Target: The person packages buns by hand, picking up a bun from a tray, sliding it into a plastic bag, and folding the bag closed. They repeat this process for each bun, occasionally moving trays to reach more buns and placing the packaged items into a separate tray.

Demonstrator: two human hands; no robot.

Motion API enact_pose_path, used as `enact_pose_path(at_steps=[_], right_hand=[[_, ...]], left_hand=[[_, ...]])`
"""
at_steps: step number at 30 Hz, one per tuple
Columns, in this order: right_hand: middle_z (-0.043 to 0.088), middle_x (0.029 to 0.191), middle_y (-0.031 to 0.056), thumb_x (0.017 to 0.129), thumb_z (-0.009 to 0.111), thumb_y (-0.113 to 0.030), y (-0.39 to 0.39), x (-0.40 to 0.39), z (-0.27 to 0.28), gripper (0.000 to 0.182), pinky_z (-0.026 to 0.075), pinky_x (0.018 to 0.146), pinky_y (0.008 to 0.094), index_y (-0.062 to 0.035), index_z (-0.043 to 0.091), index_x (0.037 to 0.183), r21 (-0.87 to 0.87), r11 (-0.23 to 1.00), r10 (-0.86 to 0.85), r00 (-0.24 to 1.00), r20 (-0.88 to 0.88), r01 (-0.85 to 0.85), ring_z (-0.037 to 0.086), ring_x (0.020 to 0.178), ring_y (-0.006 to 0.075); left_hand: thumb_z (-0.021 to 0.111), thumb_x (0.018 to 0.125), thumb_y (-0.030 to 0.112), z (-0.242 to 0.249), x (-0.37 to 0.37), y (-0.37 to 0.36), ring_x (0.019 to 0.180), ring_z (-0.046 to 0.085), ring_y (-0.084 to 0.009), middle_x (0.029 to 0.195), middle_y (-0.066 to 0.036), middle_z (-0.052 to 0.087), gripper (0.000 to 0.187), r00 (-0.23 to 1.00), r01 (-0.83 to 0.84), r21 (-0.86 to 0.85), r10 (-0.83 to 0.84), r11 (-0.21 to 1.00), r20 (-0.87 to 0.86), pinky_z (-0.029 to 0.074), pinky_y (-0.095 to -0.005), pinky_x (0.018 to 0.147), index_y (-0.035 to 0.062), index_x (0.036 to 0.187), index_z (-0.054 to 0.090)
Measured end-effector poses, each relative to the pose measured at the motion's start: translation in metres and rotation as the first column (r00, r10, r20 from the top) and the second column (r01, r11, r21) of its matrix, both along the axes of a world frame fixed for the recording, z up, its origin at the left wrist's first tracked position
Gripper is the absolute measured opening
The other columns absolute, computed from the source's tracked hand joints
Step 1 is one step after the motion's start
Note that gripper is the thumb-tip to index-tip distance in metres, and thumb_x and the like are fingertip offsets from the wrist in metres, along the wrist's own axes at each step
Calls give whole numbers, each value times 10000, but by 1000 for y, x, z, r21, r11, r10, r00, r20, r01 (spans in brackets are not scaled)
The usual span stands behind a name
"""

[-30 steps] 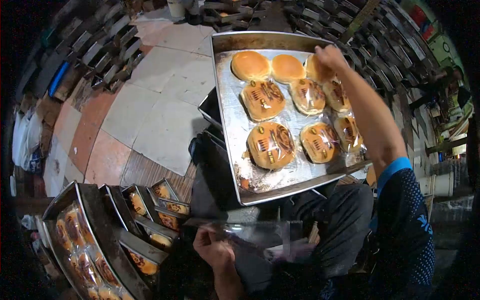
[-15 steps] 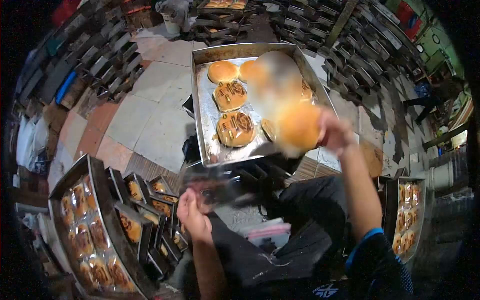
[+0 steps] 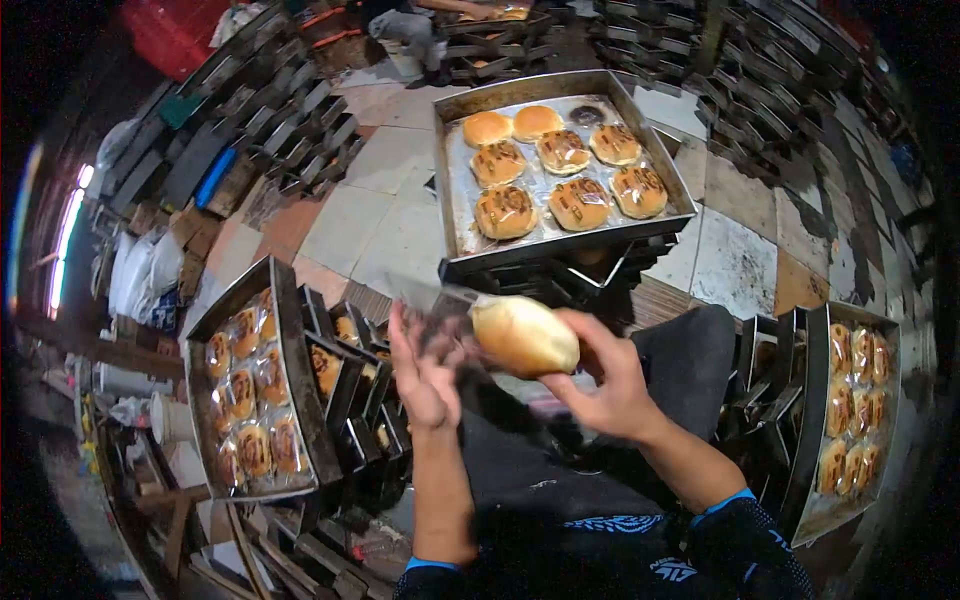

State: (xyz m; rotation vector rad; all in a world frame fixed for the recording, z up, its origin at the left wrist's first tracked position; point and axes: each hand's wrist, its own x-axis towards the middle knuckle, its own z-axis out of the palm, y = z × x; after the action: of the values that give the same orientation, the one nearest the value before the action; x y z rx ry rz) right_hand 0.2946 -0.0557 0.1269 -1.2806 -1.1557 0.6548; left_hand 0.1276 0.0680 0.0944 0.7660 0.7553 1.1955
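In front of my lap, my right hand (image 3: 610,380) grips a golden bun (image 3: 528,338) between thumb and fingers, its pale side turned upward. My left hand (image 3: 430,365) holds a thin clear plastic bag (image 3: 440,297), smeared by motion, close against the bun's left end. Just beyond stands a metal tray (image 3: 570,250) on a stack. Two bare buns (image 3: 487,129) sit at its back left. Several buns in clear printed wrappers (image 3: 580,203) lie in rows in it, and a dark round spot (image 3: 587,116) marks the back right of its base.
Stacked trays stand on both sides, the left tray (image 3: 325,440) and right tray (image 3: 815,400) holding wrapped buns. Wooden-looking tray stacks (image 3: 275,120) line the back. Another person's arm (image 3: 460,8) shows at the top, by a pale bucket (image 3: 405,62).
My right hand has brought the bun from over the tray to the bag at my left hand. My left hand has risen, and the view has turned left.
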Motion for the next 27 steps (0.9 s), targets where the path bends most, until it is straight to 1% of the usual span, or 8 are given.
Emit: enact_pose_path(at_steps=[2, 4, 6, 8, 12, 16, 19, 27], right_hand=[[608, 1189, 176, 659, 718, 29, 8, -11, 8, 546, 480, 991, 416, -10, 612, 1193, 337, 933, -30, 904, 426, -128, 603, 1116, 327], [536, 1296, 176, 751, 646, -62, 8, -20, 16, 453, 458, 995, 522, -143, 659, 1197, 351, 921, -135, 707, 694, -169, 528, 1180, 382], [535, 1232, 125, 766, 644, -123, 7, -27, 24, 428, 455, 994, 528, -225, 679, 1180, 432, 901, -302, 652, 696, -43, 535, 1119, 335], [527, 1188, 103, 750, 660, -129, 0, -29, 29, 437, 443, 1009, 525, -250, 685, 1168, 468, 883, -349, 634, 690, -23, 529, 1086, 309], [531, 1106, 47, 728, 674, -175, -10, -36, 35, 435, 460, 917, 444, -285, 698, 1149, 471, 881, -360, 577, 733, -48, 522, 1007, 234], [587, 1119, 40, 747, 661, -185, -8, -37, 44, 406, 459, 855, 405, -265, 701, 1143, 487, 873, -369, 602, 709, -38, 554, 982, 213], [657, 1134, 78, 789, 635, -169, -12, -43, 37, 352, 467, 868, 389, -219, 700, 1132, 486, 863, -317, 600, 734, -138, 622, 990, 212], [655, 1175, 92, 810, 604, -141, 4, -51, 35, 335, 446, 1012, 443, -162, 699, 1130, 410, 892, -199, 647, 736, -192, 611, 1127, 257]], left_hand=[[388, 915, 677, 26, 16, -16, 1210, 501, -332, 1380, -174, 461, 828, 921, 224, -61, -191, 973, 339, 402, -463, 1035, 37, 1438, 345], [372, 892, 713, 35, 20, -30, 1302, 419, -393, 1430, -214, 416, 873, 792, 410, 93, -405, 907, 456, 316, -517, 1103, 41, 1447, 323], [419, 880, 695, 51, 29, -54, 1329, 381, -411, 1463, -210, 370, 915, 868, 246, 44, -240, 968, 435, 307, -514, 1112, 31, 1484, 241], [510, 823, 700, 58, 28, -81, 1304, 416, -364, 1468, -220, 323, 1051, 988, 55, 306, -96, 950, 120, 325, -493, 1100, 62, 1524, 56], [584, 756, 715, 79, 11, -90, 1345, 374, -343, 1483, -206, 298, 1182, 965, 101, 154, -135, 983, 226, 323, -478, 1108, 86, 1528, -52], [537, 800, 690, 52, 1, -99, 1344, 362, -406, 1486, -232, 300, 1088, 986, 40, 318, -89, 947, 140, 314, -509, 1108, 82, 1535, 13], [455, 824, 683, 64, -12, -71, 1335, 343, -472, 1482, -237, 330, 979, 843, 154, 192, -230, 969, 486, 283, -545, 1116, 51, 1516, 167], [419, 868, 610, 61, -6, -59, 1319, 361, -487, 1462, -250, 340, 813, 763, 152, 220, -256, 964, 594, 312, -562, 1092, 95, 1485, 293]])
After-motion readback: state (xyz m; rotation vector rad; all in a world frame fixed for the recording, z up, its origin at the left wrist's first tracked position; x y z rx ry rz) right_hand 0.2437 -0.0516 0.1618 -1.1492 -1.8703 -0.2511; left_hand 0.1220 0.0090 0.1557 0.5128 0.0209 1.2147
